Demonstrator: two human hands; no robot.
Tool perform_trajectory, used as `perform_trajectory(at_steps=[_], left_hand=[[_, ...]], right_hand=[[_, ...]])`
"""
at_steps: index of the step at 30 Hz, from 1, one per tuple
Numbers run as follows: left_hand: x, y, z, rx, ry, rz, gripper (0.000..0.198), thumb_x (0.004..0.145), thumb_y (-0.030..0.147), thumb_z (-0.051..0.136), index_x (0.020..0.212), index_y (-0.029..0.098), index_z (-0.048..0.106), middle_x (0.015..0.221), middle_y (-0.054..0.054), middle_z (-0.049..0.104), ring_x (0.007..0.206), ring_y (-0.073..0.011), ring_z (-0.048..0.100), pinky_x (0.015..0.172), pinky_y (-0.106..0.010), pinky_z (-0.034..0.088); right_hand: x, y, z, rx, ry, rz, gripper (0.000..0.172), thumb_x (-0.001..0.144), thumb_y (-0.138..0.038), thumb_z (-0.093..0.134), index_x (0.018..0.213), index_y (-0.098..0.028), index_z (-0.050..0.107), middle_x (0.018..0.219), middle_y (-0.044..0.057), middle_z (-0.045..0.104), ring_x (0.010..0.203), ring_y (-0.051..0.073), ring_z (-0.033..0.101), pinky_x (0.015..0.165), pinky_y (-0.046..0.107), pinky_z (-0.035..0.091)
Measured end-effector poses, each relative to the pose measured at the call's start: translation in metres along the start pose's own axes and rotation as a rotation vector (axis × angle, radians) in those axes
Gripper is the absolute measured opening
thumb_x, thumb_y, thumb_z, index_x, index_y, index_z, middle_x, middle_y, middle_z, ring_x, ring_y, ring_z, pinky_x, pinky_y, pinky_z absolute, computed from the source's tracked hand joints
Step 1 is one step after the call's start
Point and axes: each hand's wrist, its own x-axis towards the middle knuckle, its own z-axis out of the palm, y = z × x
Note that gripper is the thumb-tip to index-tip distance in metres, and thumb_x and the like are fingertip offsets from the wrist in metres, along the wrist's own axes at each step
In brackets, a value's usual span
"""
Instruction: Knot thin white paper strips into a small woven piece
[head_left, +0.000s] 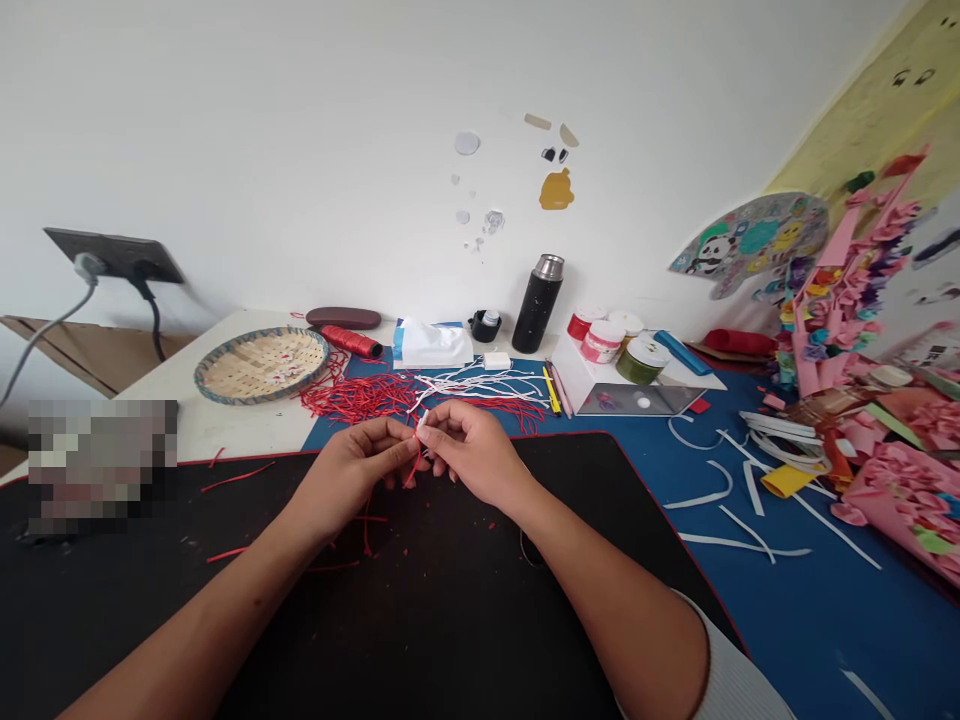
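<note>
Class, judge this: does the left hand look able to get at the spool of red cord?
Probably yes: only loose red strands lie between the left hand and the spool of red cord, though it is busy.

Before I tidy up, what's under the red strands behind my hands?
The blue mat shows between the red strands; white cords lie across their right side. The densest tangle hides what's beneath.

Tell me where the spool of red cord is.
In the head view, the spool of red cord lies on the white desk beyond the hands, to the left, between the woven bamboo tray and the tissue pack, just in front of a dark red case.
</note>
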Motion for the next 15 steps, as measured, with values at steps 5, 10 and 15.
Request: perform_trajectory(at_steps=[5, 10, 15], left_hand=[[-0.0002, 0.0003, 0.0005, 0.072, 0.025, 0.01, 0.04, 0.076, 0.059, 0.079, 0.076, 0.021, 0.069, 0.061, -0.001, 0.071, 0.055, -0.0162, 0.059, 0.054, -0.027, 0.042], [-0.0016, -0.0028, 0.0018, 0.155, 0.071, 0.027, 0.038, 0.08, 0.059, 0.076, 0.078, 0.021, 0.068, 0.063, -0.001, 0.072, 0.057, -0.0176, 0.062, 0.055, -0.028, 0.043], [-0.0007, -0.0054, 0.0007, 0.15, 0.061, 0.034, 0.035, 0.082, 0.055, 0.076, 0.08, 0.02, 0.07, 0.063, 0.0, 0.072, 0.056, -0.0157, 0.059, 0.056, -0.026, 0.041]], right_hand=[[-0.0012, 0.0006, 0.001, -0.088, 0.026, -0.035, 0.007, 0.095, -0.028, 0.063, 0.096, -0.021, 0.062, 0.075, -0.003, 0.065, 0.056, 0.01, 0.061, 0.05, 0.02, 0.045], [-0.0015, 0.0022, 0.0023, -0.162, 0.068, -0.045, 0.007, 0.094, -0.027, 0.064, 0.095, -0.021, 0.062, 0.076, -0.003, 0.065, 0.057, 0.01, 0.062, 0.053, 0.022, 0.048], [-0.0009, 0.0006, 0.0027, -0.149, 0.069, -0.042, 0.008, 0.094, -0.026, 0.065, 0.093, -0.02, 0.061, 0.07, -0.004, 0.064, 0.053, 0.01, 0.06, 0.05, 0.021, 0.045]])
